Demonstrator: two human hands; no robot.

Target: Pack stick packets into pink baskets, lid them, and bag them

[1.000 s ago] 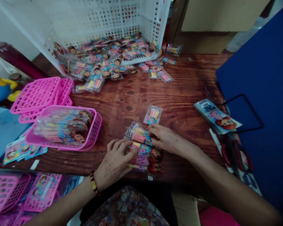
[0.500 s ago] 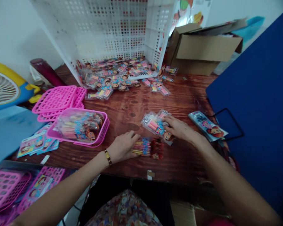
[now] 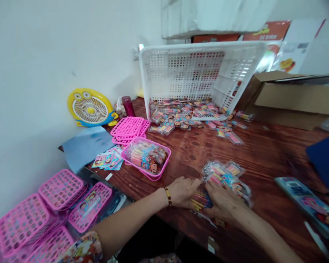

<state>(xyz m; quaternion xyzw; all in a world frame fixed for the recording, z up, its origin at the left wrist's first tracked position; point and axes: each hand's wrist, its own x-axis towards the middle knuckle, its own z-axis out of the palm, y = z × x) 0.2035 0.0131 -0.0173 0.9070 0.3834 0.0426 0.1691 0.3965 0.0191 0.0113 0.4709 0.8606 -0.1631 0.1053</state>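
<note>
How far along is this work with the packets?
Done: one pink basket holds a bundle of packets. In hand: the left hand and right hand rest on a small pile of packets. Left: loose packets heaped in the tipped white crate, and empty pink baskets stacked nearby.

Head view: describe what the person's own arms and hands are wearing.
The left hand and right hand are ungloved, forearms uncovered. A beaded bracelet of amber and dark beads circles the left wrist. A floral sleeve in mixed colours shows at the left upper arm. No band shows on the right wrist; rings are too blurred to tell.
</note>
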